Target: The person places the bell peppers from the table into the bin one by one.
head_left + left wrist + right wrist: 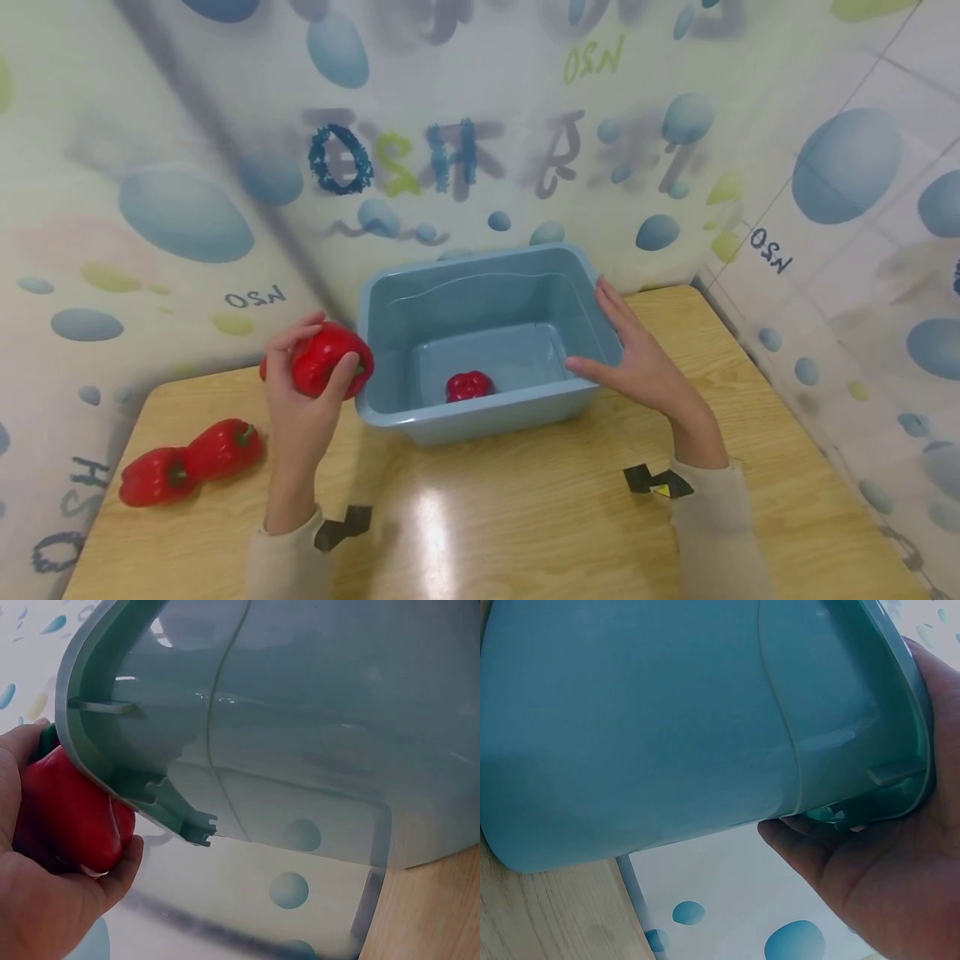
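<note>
Pale sleeves [718,533] are seen nearest the camera, at the lower edge of the head view. At far left, two red peppers [223,450] are laid touching on the wooden counter [510,508]. Next, a raised red pepper [318,362] is clamped between thumb and fingers of the left hand [300,421], just beside the left end of the blue tub [487,412]; whether the red glimpsed behind the fingers is a second pepper cannot be told. Inside the tub, near its front wall, another red pepper [469,386] is partly hidden. At right, the tub's corner is touched by the right hand [641,367], whose thumb and fingers are spread wide apart.
</note>
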`<state>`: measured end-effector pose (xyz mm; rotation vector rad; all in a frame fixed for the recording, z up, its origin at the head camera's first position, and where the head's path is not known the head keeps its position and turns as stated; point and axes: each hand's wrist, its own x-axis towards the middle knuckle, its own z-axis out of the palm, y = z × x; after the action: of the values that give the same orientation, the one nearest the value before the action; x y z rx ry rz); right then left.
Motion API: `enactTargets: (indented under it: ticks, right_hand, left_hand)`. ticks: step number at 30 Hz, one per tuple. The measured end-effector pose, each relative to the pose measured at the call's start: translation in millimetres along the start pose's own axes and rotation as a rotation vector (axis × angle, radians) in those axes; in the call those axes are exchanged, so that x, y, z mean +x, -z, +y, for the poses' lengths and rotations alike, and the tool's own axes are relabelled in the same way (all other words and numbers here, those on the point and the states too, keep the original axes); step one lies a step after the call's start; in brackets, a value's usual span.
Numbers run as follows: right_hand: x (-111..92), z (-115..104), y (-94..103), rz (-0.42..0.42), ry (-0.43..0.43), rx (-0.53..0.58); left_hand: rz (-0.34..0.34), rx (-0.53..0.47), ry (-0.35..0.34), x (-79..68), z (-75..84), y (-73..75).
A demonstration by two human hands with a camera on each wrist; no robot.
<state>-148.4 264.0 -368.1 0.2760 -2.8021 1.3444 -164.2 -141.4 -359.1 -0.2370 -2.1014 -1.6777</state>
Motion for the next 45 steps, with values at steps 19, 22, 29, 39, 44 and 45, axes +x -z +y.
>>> enactTargets:
  ticks: [19,22,29,39,44,45]
  right_hand:
    - [-0.5,-1.3,-0.6,-0.002,0.003,0.006]
    - [-0.4,-1.7,-0.5,-0.002,0.004,0.007]
    - [-0.3,-0.9,-1.0,-0.002,-0.004,0.0]
    - [0.0,-1.0,-1.4,-0.002,0.011,0.013]
    - [0.2,-0.4,-1.7,-0.005,0.013,0.013]
    - [0.3,0.0,-1.6,-0.004,0.012,0.012]
  left_hand:
    - [-0.043,-0.014,-0.007,-0.4,-0.6,-8.9]
    - [-0.051,-0.016,0.0,-0.5,-0.3,-10.0]
    - [-0.074,-0.036,0.004,-0.4,1.7,-13.4]
    - [-0.084,-0.041,-0.006,-0.2,0.2,-15.7]
    - [-0.089,-0.04,-0.013,-0.5,0.1,-15.0]
    - [-0.089,-0.041,-0.011,-0.6,0.3,-15.1]
